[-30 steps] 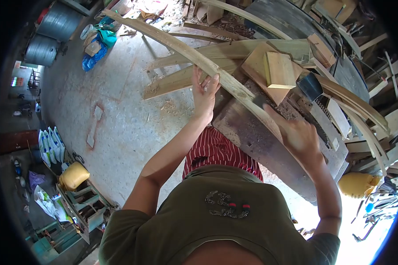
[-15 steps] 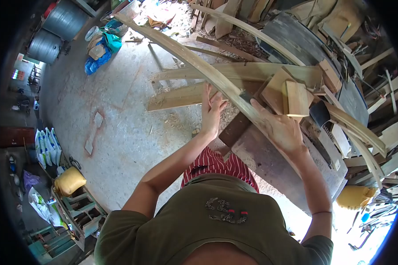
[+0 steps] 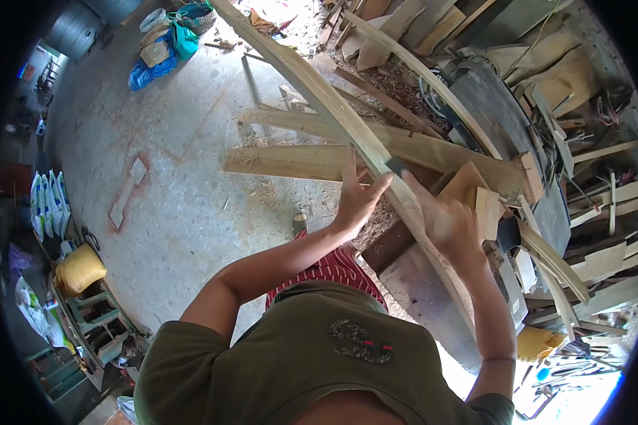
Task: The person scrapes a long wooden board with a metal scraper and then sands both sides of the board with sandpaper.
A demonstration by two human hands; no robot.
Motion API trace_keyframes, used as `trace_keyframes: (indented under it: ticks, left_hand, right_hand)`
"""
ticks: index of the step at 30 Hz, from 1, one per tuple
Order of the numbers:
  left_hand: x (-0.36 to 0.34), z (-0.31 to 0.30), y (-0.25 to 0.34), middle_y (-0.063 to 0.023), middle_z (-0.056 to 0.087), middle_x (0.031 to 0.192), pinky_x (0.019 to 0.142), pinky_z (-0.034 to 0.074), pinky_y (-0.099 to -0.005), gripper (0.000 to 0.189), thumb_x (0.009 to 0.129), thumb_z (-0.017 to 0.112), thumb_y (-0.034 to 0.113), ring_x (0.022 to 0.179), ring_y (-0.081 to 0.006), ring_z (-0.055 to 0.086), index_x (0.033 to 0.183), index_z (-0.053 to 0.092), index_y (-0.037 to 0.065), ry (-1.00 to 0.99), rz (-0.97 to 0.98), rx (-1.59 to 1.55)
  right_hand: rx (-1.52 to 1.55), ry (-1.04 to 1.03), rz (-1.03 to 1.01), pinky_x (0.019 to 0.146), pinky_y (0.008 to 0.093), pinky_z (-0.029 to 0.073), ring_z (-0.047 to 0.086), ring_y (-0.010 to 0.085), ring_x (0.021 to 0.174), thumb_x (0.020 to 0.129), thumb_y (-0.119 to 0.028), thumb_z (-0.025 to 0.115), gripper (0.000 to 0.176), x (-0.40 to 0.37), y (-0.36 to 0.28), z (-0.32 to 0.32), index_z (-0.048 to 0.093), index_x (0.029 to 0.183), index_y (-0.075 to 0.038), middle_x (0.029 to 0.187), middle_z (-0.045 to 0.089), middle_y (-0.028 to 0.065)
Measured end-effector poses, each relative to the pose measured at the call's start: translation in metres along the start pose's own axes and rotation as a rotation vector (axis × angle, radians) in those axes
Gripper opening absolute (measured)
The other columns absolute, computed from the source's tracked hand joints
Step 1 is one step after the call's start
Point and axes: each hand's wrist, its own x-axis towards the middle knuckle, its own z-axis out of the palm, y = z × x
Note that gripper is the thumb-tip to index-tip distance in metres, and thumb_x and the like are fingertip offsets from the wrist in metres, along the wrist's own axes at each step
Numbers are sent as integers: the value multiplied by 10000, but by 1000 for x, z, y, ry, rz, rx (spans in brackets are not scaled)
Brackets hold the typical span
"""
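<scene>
Here, a long curved wooden strip (image 3: pixel 319 91) runs from the littered floor (image 3: pixel 184 177) down across the dark bench (image 3: pixel 415 283), with both hands on it side by side. The left hand (image 3: pixel 360 198) pinches its edge between thumb and raised fingers. The right hand (image 3: pixel 448 225) lies closed over it just beside, fingertips pressed together at a small dark object (image 3: pixel 395 167) on the strip.
</scene>
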Motion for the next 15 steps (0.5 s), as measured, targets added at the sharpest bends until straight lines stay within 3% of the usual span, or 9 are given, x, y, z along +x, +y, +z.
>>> trace_keyframes:
  ticks: [2,5,10,12,15]
  left_hand:
    - [3,-2,-6,-150,125,1599,1032,484,-450,1032,874,768,257,1318,-301,393,1577,27,108,8,49,150]
    - [-1,-1,3,-152,109,1604,1045,477,-464,1047,869,773,260,1379,-304,333,1583,16,145,-9,11,95]
    - [28,-29,14,-200,99,1600,1074,460,-463,1085,859,778,216,1411,-328,307,1578,-31,131,-97,-30,-4]
    - [28,-33,17,-217,131,1587,1063,467,-461,1104,854,779,192,1415,-336,309,1574,-54,113,-109,-8,99]
    - [23,-26,24,-213,118,1594,1106,421,-472,1110,849,779,169,1440,-335,278,1575,-59,117,-43,-69,86]
  right_hand:
    - [-65,65,-31,579,463,566,695,346,666,860,-131,591,665,41,-18,3,418,1478,-305,706,682,140]
    - [-135,141,-70,564,462,564,694,337,634,873,-184,597,635,83,-34,-4,428,1471,-314,672,673,141]
    - [-143,21,-31,573,462,570,701,327,653,874,-210,598,644,66,-39,-15,412,1484,-300,735,696,151]
    - [-105,-10,-12,580,443,581,709,304,666,859,-184,613,682,63,-40,-9,395,1494,-304,766,707,133]
    - [-219,67,-37,568,428,583,711,283,653,858,-157,603,701,109,-67,-13,379,1504,-312,742,703,108]
